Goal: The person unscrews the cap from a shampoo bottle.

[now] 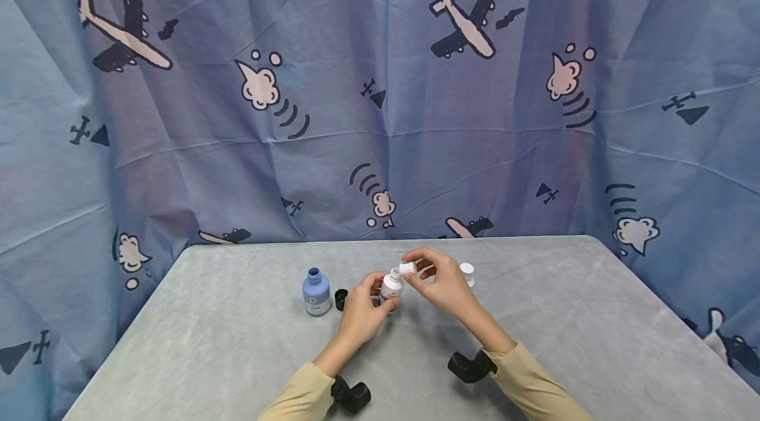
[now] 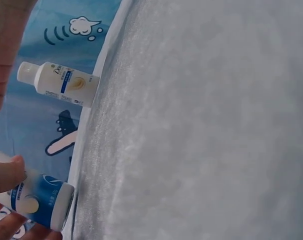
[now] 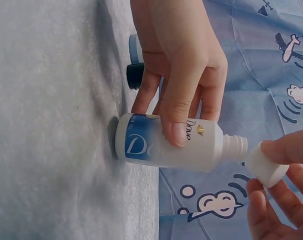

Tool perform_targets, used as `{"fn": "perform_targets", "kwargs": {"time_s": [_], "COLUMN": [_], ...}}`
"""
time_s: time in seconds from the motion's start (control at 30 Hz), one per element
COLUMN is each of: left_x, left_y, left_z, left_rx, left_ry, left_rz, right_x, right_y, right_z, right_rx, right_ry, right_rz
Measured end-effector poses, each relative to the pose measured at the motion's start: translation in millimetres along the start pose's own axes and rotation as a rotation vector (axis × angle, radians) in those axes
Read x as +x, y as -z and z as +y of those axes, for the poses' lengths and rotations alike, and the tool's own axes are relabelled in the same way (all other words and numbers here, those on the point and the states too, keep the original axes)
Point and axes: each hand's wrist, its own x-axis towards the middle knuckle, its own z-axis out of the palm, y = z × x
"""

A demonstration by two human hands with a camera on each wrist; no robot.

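My left hand [image 1: 361,310] grips a small white Dove bottle [image 3: 164,152] with a blue band on its label, fingers round the body and thumb across the front. The bottle's threaded neck [image 3: 234,148] is bare. Between the thumb and fingers of my right hand [image 1: 444,284] is a white cap [image 3: 266,166], tilted and right by the bottle's mouth. To the left on the table stands a blue bottle [image 1: 316,294] with its mouth uncovered. Beside it lies a black cap [image 1: 341,299], close to my left hand.
A second white bottle [image 2: 66,84], capped and upright, stands behind my right hand, which partly hides it in the head view. The grey-covered table [image 1: 208,335] ends at a hanging blue curtain [image 1: 332,97] printed with planes. Both wrists carry black camera mounts [image 1: 472,367].
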Motion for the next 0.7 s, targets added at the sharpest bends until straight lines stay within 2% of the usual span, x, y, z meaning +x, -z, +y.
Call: {"fn": "perform_targets", "kwargs": {"time_s": [0.5, 0.7], "left_x": [1.8, 1.6], "left_y": [0.2, 1.2], "left_z": [0.2, -0.5], "left_rx": [-0.01, -0.016], "left_ry": [0.057, 0.059], "left_rz": [0.027, 0.036], "right_x": [-1.2, -2.2], "right_y": [-1.6, -2.7], "right_z": [4.8, 6.7], "right_rx": [0.007, 0.017], "right_ry": [-0.02, -0.049], "right_rz": [0.004, -0.006]}}
